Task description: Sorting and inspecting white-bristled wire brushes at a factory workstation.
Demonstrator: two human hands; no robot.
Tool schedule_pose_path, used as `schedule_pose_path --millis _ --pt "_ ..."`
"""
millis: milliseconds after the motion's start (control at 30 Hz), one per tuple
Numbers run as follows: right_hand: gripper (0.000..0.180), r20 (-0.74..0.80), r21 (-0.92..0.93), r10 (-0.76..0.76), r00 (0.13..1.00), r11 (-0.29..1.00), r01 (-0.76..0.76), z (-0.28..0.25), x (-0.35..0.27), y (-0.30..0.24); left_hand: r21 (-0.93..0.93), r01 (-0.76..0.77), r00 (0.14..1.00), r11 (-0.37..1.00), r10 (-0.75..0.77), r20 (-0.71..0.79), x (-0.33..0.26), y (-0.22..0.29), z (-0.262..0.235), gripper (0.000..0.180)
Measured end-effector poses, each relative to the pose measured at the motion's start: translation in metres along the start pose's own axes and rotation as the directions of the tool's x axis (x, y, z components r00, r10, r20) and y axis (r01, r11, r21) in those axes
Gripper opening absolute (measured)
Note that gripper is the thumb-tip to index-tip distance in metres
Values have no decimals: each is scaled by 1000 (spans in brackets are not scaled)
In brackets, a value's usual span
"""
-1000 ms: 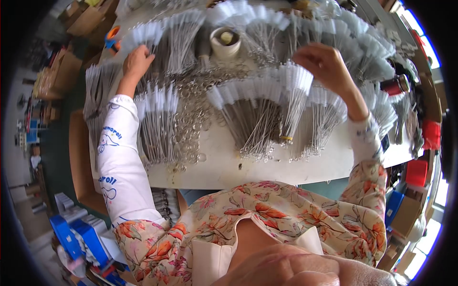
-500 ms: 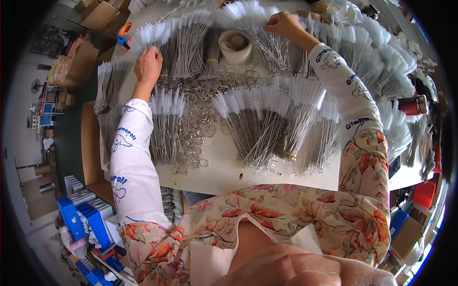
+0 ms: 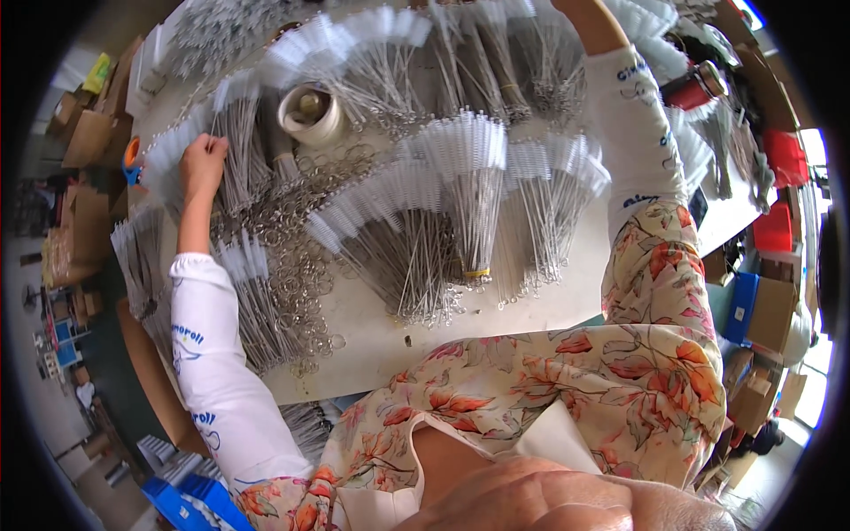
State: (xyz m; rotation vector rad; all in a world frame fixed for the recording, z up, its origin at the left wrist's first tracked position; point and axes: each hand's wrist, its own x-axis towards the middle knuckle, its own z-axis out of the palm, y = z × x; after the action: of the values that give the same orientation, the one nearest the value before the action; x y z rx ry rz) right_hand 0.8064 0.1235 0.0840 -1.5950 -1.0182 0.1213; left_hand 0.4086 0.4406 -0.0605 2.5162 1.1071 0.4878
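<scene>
My left hand (image 3: 204, 164) is at the left of the table, its fingers curled together against bundles of wire-handled straw brushes (image 3: 243, 146) with white bristles. Whatever its fingertips may hold is too small to make out. My right arm (image 3: 633, 124) reaches to the far side, over more brushes, and the hand itself lies beyond the upper edge of the picture. Between my arms, a fan of brushes (image 3: 390, 239) lies with its loop ends toward me. One bundle on top (image 3: 474, 190) has a yellow band round its wires. Loose metal rings (image 3: 297, 257) are heaped to the left of that fan.
A cream round container (image 3: 310, 115) with something round inside stands among the brushes. Orange-handled scissors (image 3: 133, 159) lie at the left edge. A dark red jar (image 3: 695, 86) is at the right. Cardboard boxes (image 3: 87, 133) stand beyond the table, and blue bins (image 3: 190, 500) sit lower left.
The view has swung to the right, so the table's things sit further left. My right hand has gone out past the upper edge. My left hand stays by the brushes at the left.
</scene>
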Motion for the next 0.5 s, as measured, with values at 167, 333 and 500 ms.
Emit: schedule_pose_path --millis 167,333,500 --pt "26 3 -870 -121 993 490 62 -34 -63 39 -108 107 994 988 -103 41 -9 25 -9 19" --pt "24 -45 -872 140 989 477 -107 -33 -61 88 -478 355 934 803 -285 216 -22 41 -45 15" --pt "14 -262 -718 -573 777 654 240 -46 -61 30 -823 386 912 418 -309 271 -89 102 -73 25"
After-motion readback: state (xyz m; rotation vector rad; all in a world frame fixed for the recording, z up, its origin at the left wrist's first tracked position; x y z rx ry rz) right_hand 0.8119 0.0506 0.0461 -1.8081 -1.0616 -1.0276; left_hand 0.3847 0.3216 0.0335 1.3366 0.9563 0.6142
